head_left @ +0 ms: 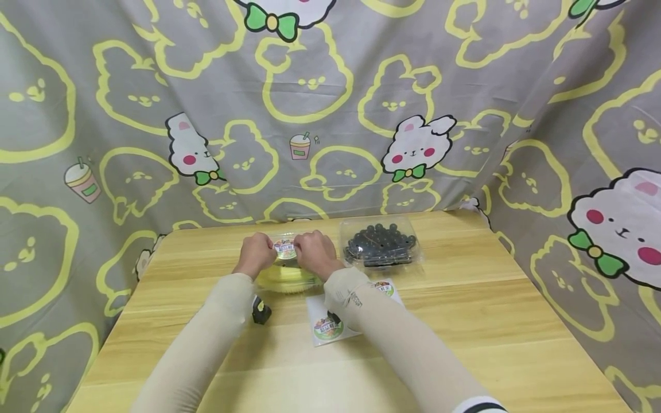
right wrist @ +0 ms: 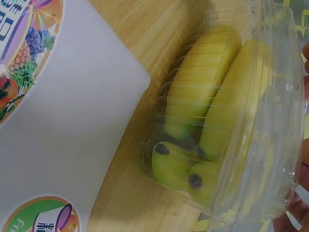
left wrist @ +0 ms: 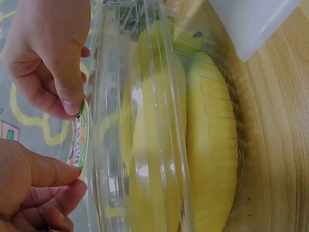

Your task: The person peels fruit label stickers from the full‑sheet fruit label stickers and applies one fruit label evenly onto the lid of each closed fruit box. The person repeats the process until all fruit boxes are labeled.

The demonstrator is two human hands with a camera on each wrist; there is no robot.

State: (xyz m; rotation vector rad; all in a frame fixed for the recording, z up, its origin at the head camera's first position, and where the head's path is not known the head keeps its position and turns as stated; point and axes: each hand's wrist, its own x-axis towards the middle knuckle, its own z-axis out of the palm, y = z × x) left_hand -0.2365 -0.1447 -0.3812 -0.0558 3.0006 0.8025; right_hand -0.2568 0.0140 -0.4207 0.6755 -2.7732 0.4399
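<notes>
A round fruit-print sticker [head_left: 284,248] is pinched at its edges between my two hands, above the lid of a clear plastic box [left wrist: 108,145]. Thumb and forefinger of my left hand [head_left: 255,256] grip one edge; my right hand [head_left: 315,252] pinches the opposite edge. In the left wrist view the sticker is seen nearly edge-on beside the lid. Several yellow bananas [left wrist: 210,140] with greenish ends lie inside the closed box. Only a few fingertips show at the right edge of the right wrist view.
A white sheet [head_left: 320,307] bearing more round stickers lies near my right forearm. Behind it to the right stands a clear box of dark round fruit [head_left: 382,244]. The wooden table [head_left: 465,321] ends at a patterned curtain [head_left: 330,189].
</notes>
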